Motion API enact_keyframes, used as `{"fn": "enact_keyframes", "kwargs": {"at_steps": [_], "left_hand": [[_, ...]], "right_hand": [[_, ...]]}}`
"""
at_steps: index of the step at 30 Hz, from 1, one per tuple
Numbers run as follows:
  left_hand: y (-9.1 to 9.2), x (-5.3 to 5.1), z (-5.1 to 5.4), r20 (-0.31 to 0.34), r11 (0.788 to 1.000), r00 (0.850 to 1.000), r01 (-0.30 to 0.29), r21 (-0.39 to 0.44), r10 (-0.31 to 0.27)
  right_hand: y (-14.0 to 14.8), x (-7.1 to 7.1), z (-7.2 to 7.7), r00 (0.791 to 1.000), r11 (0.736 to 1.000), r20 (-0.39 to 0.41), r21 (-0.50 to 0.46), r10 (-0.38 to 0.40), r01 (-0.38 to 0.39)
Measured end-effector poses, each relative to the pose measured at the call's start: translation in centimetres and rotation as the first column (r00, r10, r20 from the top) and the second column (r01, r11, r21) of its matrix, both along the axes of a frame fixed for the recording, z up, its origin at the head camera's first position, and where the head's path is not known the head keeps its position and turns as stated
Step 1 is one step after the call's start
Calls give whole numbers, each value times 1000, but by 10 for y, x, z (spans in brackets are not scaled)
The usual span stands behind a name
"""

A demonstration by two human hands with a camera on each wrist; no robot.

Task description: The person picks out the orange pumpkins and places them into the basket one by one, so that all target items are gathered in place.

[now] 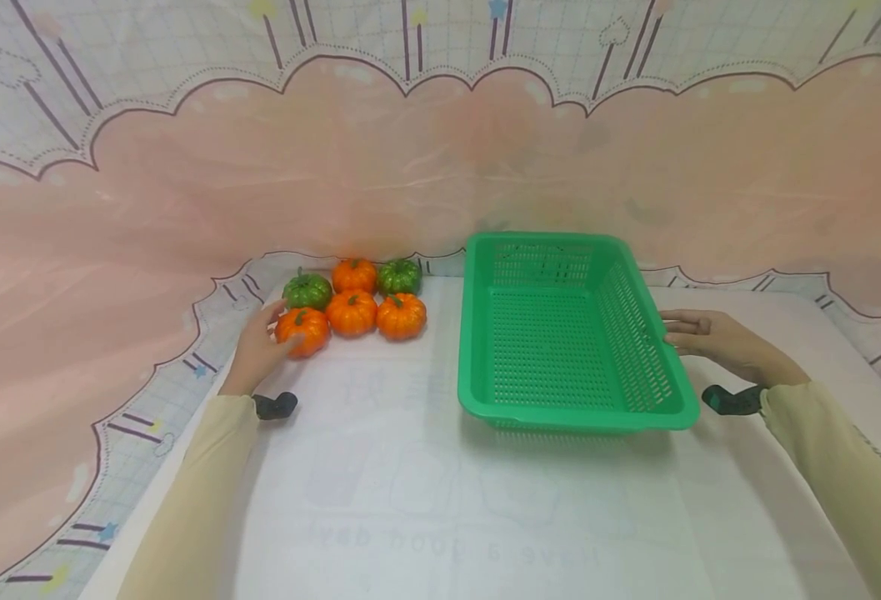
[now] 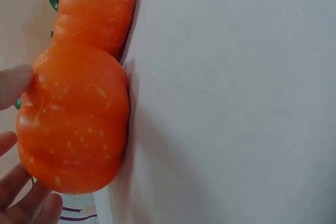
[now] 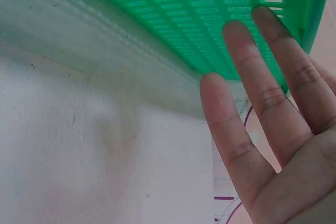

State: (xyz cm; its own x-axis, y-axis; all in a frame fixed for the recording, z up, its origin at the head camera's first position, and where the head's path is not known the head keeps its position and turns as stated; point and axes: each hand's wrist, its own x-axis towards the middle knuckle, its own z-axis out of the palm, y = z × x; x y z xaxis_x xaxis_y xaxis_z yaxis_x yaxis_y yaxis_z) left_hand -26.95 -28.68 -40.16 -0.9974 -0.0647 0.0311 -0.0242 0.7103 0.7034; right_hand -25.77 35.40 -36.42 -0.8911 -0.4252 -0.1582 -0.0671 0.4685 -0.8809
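Observation:
At the left, the left hand [image 1: 258, 350] has its thumb and fingers around an orange pumpkin [image 1: 309, 335], which sits on the table. In the left wrist view the thumb of the left hand [image 2: 18, 145] touches this pumpkin [image 2: 79, 124], with fingertips along its far side. On the right stands a green basket [image 1: 578, 417] with nothing in it. The right hand [image 1: 725, 340] is at its right side. In the right wrist view the right hand [image 3: 278, 114] has straight, spread fingers against or close beside the slotted wall of the basket [image 3: 210, 3]; its thumb is mostly hidden.
Two more orange pumpkins [image 1: 352, 313] [image 1: 401, 317] stand to the right of the held one. Behind them are a green pumpkin [image 1: 307, 291], an orange one [image 1: 354, 275] and another green one [image 1: 399, 277]. A patterned cloth [image 1: 410, 167] hangs behind the white table [image 1: 380, 500].

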Motion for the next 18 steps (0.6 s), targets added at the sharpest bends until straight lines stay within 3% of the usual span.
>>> {"fn": "enact_keyframes", "kwargs": {"at_steps": [11, 18], "left_hand": [[-7, -2, -4, 108, 1000, 994, 20, 3, -20], [-9, -4, -6, 100, 998, 993, 61, -24, -58]], "right_hand": [[1, 0, 2, 1000, 1000, 22, 13, -16, 16], [1, 1, 2, 1000, 1000, 22, 20, -15, 14]]}}
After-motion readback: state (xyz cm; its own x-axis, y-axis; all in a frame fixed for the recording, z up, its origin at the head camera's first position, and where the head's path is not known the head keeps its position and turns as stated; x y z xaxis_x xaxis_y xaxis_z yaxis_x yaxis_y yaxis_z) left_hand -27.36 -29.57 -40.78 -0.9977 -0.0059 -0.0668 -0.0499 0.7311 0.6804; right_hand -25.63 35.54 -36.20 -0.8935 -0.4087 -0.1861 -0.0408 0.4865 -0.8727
